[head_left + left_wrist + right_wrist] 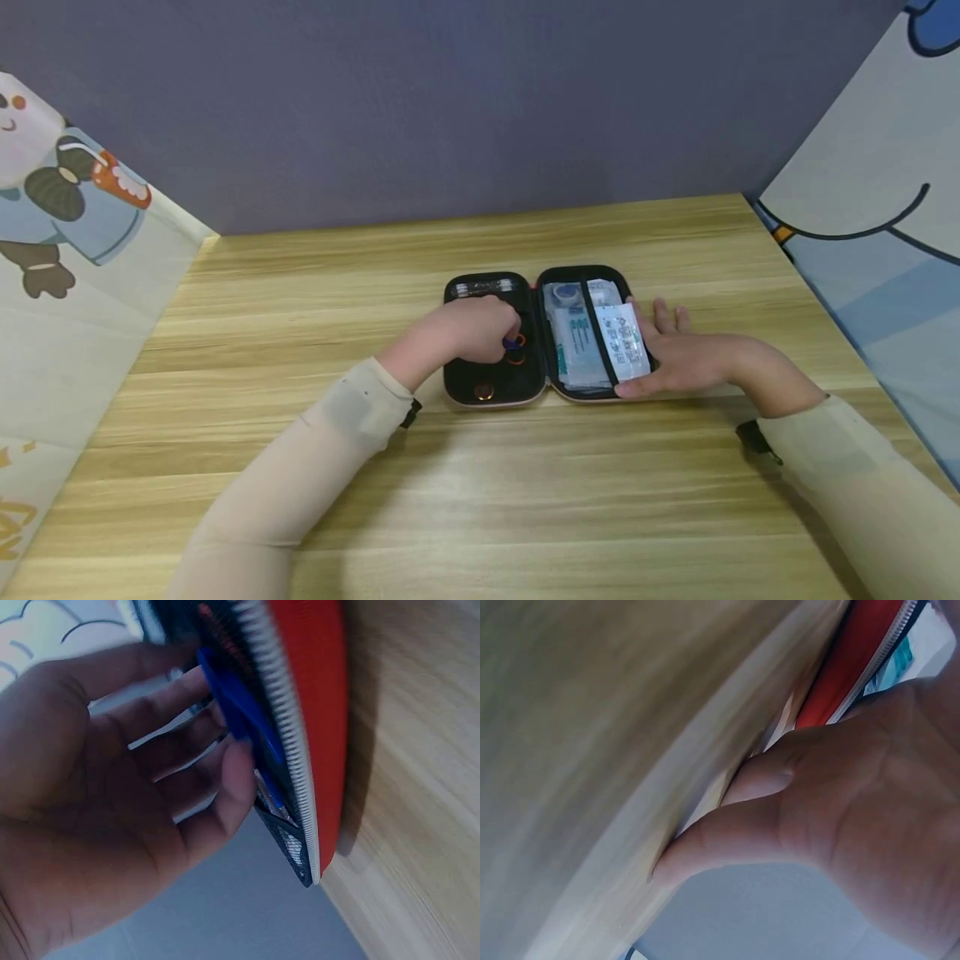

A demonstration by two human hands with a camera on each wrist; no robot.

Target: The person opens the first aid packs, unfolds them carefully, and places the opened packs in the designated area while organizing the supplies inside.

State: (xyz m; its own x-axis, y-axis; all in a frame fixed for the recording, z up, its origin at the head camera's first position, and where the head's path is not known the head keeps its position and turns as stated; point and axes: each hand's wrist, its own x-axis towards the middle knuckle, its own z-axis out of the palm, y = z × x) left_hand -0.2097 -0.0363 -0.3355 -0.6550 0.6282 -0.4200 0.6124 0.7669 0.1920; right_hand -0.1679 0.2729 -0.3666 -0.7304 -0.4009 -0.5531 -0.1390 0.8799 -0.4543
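Note:
A small zip case (491,402) lies open like a book on the wooden table. My left hand (480,327) is over its left half, fingers curled. In the left wrist view, the thumb and fingers pinch blue plastic tweezers (236,697) at the case's zipped rim. Orange rings (516,360) show beside these fingers in the head view. My right hand (686,362) rests at the right half's outer edge, thumb on the rim and fingers spread. Beside it, a white printed packet (622,340) and clear packets (581,346) sit under a black strap (597,333).
Cotton swabs (483,287) lie along the left half's top, and a round copper-coloured item (484,391) sits near its bottom. A roll of tape (567,293) is at the right half's upper left. A dark panel (450,108) stands behind the wooden table (525,500).

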